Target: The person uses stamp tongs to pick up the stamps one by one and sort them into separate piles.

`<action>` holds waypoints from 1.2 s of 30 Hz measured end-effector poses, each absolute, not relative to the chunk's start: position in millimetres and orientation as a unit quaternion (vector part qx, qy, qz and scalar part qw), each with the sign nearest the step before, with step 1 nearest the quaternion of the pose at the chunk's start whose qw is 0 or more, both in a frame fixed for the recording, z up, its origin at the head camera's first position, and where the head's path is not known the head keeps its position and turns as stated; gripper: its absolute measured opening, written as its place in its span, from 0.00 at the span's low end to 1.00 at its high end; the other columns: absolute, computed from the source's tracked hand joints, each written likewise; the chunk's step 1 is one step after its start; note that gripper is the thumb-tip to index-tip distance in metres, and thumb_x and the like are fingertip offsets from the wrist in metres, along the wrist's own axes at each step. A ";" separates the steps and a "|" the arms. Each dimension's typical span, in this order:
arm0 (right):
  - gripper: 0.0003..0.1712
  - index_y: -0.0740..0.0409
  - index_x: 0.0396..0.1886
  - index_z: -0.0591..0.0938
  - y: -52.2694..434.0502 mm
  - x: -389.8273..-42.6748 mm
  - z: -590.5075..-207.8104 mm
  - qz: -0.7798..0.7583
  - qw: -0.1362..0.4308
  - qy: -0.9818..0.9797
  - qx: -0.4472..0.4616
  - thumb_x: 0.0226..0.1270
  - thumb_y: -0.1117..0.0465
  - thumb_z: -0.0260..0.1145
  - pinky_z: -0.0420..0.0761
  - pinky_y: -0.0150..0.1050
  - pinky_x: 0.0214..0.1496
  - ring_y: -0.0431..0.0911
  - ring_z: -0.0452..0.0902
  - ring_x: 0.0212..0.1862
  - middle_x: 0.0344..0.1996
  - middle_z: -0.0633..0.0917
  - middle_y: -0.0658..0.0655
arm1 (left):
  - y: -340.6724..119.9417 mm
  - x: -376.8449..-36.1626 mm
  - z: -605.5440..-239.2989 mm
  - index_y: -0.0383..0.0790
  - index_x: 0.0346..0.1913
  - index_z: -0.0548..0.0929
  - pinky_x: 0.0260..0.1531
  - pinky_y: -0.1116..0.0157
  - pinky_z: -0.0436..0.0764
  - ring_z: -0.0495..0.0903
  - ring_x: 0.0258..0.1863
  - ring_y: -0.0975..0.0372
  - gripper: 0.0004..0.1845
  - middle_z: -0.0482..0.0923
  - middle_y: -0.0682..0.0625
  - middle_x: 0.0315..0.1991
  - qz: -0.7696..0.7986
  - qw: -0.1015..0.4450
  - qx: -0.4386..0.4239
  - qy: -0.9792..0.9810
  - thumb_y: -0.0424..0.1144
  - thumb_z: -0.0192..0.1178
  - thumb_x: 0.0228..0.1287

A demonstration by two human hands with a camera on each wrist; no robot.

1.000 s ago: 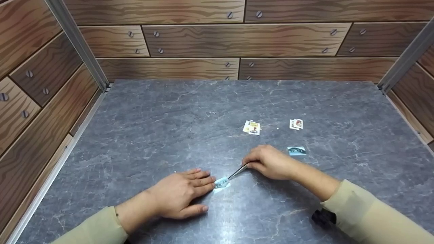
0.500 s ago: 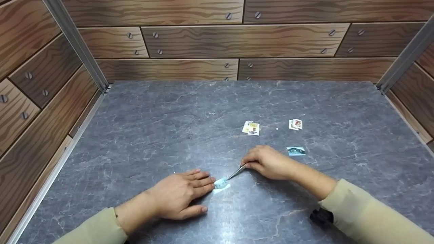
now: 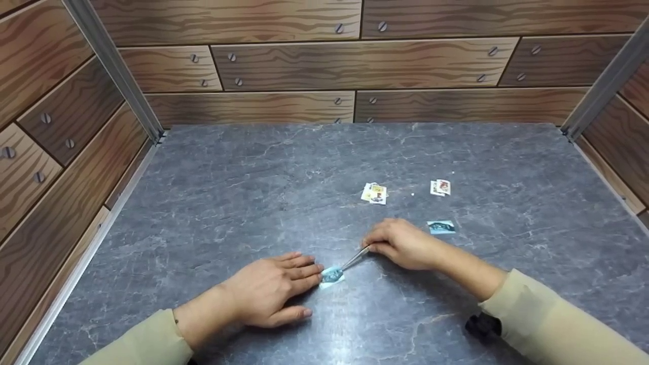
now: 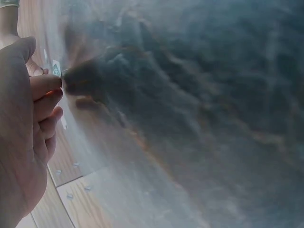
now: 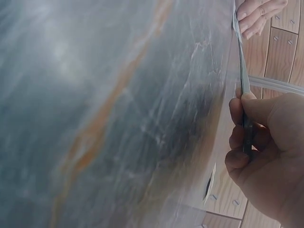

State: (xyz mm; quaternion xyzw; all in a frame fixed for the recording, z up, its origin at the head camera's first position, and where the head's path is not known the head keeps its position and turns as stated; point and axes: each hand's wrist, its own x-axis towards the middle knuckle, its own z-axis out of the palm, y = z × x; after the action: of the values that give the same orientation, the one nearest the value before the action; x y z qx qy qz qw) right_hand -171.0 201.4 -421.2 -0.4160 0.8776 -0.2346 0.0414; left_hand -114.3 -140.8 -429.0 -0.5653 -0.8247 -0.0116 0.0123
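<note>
Overhead, 3 far stamp groups, wrist views miss them

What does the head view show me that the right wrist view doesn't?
Only the head view shows the three other stamp groups: a yellow pair, a red pair and a blue stamp, all lying apart on the grey table, plus the whole left hand lying flat.
Only the right wrist view shows the right hand's fingers curled round the tweezers' shaft.
Both show the right hand holding the tweezers, whose tips meet the blue stamp at the left fingertips.
</note>
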 end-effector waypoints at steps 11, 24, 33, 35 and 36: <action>0.09 0.58 0.48 0.91 241.6 -172.2 -410.5 -0.257 0.024 0.885 -0.387 0.74 0.66 0.68 0.84 0.60 0.58 0.56 0.87 0.49 0.45 0.91 0.55 | -118.7 -136.2 -411.4 0.35 0.79 0.69 0.81 0.53 0.57 0.65 0.79 0.47 0.39 0.68 0.40 0.78 0.007 0.025 -0.562 -0.827 0.62 0.37 0.85; 0.08 0.57 0.47 0.92 322.0 -165.0 -398.7 -0.246 -0.023 0.909 -0.335 0.72 0.67 0.71 0.88 0.50 0.49 0.46 0.87 0.45 0.43 0.92 0.52 | -83.6 -184.0 -405.3 0.33 0.81 0.66 0.83 0.53 0.53 0.62 0.80 0.48 0.38 0.65 0.40 0.80 -0.005 0.008 -0.535 -0.845 0.61 0.39 0.86; 0.07 0.56 0.43 0.93 366.5 -162.5 -396.4 -0.237 -0.057 0.925 -0.290 0.69 0.68 0.73 0.83 0.37 0.37 0.33 0.79 0.37 0.36 0.91 0.48 | -53.8 -214.4 -409.3 0.36 0.82 0.64 0.83 0.56 0.50 0.58 0.82 0.50 0.38 0.62 0.43 0.82 0.014 -0.013 -0.502 -0.865 0.62 0.38 0.86; 0.07 0.56 0.43 0.92 373.7 -161.3 -395.6 -0.240 -0.053 0.929 -0.276 0.69 0.69 0.73 0.81 0.35 0.34 0.32 0.77 0.35 0.35 0.90 0.47 | -47.3 -220.1 -410.9 0.36 0.82 0.64 0.83 0.56 0.50 0.57 0.82 0.50 0.38 0.61 0.43 0.82 0.015 -0.013 -0.498 -0.867 0.62 0.38 0.86; 0.07 0.57 0.44 0.92 377.2 -160.8 -395.2 -0.239 -0.050 0.932 -0.268 0.69 0.69 0.73 0.80 0.35 0.34 0.32 0.76 0.35 0.35 0.90 0.47 | -44.0 -222.9 -412.0 0.36 0.82 0.64 0.83 0.56 0.50 0.57 0.82 0.50 0.38 0.61 0.43 0.82 0.016 -0.010 -0.497 -0.867 0.62 0.39 0.86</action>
State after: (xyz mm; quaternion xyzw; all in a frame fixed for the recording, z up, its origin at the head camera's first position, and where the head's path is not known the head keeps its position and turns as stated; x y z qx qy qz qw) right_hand -160.8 377.2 -395.2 -0.2676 0.9321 -0.2388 -0.0500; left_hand -222.9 -44.0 -412.0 -0.4975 -0.8673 0.0160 -0.0104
